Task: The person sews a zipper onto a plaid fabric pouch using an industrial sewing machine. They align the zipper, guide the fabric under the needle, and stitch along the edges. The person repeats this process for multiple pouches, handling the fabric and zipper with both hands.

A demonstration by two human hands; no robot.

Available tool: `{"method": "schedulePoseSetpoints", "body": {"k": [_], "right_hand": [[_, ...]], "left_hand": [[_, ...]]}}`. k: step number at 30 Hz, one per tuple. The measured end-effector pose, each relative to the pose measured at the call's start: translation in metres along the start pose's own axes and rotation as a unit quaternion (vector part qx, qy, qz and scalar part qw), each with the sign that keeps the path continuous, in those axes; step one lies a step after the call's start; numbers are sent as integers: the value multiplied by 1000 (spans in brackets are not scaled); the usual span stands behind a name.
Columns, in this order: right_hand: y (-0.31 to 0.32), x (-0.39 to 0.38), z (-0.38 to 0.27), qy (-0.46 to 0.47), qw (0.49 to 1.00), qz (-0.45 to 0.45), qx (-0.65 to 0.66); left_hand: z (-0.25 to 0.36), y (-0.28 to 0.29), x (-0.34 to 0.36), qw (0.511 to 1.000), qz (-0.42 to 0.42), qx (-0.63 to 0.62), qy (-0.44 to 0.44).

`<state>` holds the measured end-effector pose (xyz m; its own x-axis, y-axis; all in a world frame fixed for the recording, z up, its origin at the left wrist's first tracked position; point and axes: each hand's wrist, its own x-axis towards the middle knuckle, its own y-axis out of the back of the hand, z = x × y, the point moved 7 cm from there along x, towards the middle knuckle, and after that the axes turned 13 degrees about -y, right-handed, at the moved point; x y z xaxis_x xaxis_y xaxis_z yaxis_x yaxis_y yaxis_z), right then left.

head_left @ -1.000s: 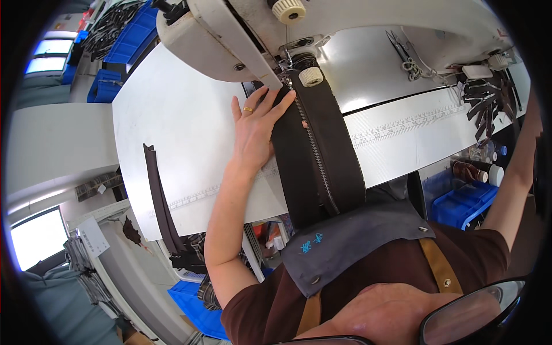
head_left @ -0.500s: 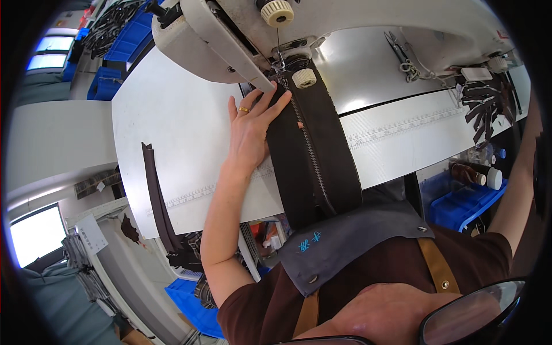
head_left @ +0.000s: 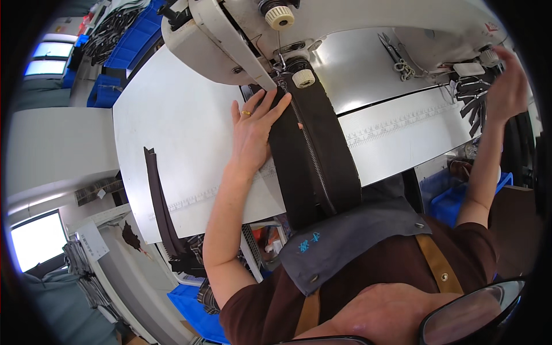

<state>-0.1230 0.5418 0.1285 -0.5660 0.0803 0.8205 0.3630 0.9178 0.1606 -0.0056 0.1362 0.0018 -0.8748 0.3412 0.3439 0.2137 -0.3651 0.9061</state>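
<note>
My left hand point(head_left: 253, 131), with a ring on one finger, lies with its fingers stretched out. The fingertips press on the left edge of a dark fabric strip point(head_left: 339, 155) beside the presser foot. A metal zipper point(head_left: 310, 155) with a small orange mark runs down the middle of this strip. Its far end sits under the needle area of a white sewing machine point(head_left: 218, 52), and the near end hangs toward my apron. My right hand point(head_left: 510, 86) is raised at the machine's right end, close to a ribbed knob point(head_left: 489, 56). Blur hides what its fingers do.
A loose dark zipper strip point(head_left: 158, 201) hangs over the left table edge. Thread snips point(head_left: 394, 52) lie on the metal plate under the machine arm. Zipper pulls on dark tabs point(head_left: 471, 103) are bunched at the right. Blue bins point(head_left: 443, 198) stand below the table.
My right arm has swung up and inward, bringing the right hand into view at the machine's right end. My left hand stays on the fabric. The view has shifted slightly.
</note>
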Motion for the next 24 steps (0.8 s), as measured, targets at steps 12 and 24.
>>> {"method": "schedulePoseSetpoints", "body": {"k": [12, 24], "right_hand": [[-318, -133, -31, 81, 866, -491, -49], [-280, -119, -41, -105, 895, -433, -17]], "left_hand": [[-2, -5, 4, 1000, -14, 3, -13], [-4, -7, -2, 1000, -2, 2, -2]]}}
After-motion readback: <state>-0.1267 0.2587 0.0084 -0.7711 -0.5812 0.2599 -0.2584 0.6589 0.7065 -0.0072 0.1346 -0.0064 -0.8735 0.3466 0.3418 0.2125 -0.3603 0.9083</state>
